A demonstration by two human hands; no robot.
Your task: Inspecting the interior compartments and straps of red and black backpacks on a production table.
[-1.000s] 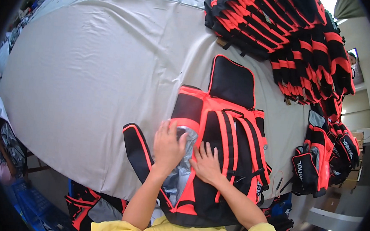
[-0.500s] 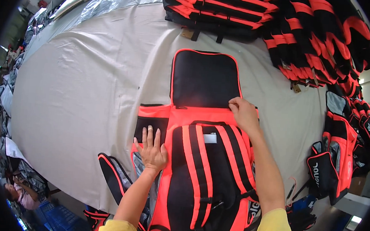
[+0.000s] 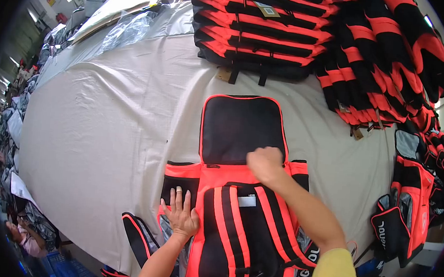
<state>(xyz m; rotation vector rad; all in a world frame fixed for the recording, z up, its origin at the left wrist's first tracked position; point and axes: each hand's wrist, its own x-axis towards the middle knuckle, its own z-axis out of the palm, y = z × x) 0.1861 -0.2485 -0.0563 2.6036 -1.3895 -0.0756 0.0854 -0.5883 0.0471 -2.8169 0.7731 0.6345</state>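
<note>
A black and coral-red backpack point(image 3: 225, 175) lies on the cloth-covered table in front of me, its shoulder straps facing up. Its black top flap point(image 3: 240, 129), edged in coral, is folded out flat away from me. My left hand point(image 3: 181, 217) rests with fingers spread on the black and coral side panel, left of the straps. Over the right part of the flap's base seam is my right hand point(image 3: 266, 165), its fingers curled closed. Whatever it may pinch is hidden. A white label point(image 3: 247, 201) sits between the straps.
At the far side stands a pile of similar bags point(image 3: 260, 35), with more stacked bags point(image 3: 376, 67) to its right. Another coral and black bag point(image 3: 412, 203) is at the right edge. Clear plastic film point(image 3: 129, 31) lies far left. A person point(image 3: 24, 238) is at lower left.
My right hand has moved left along the flap's base from its right corner, with the fingers now curled. My left hand stays on the side panel. The whole view has shifted, showing more of the far pile.
</note>
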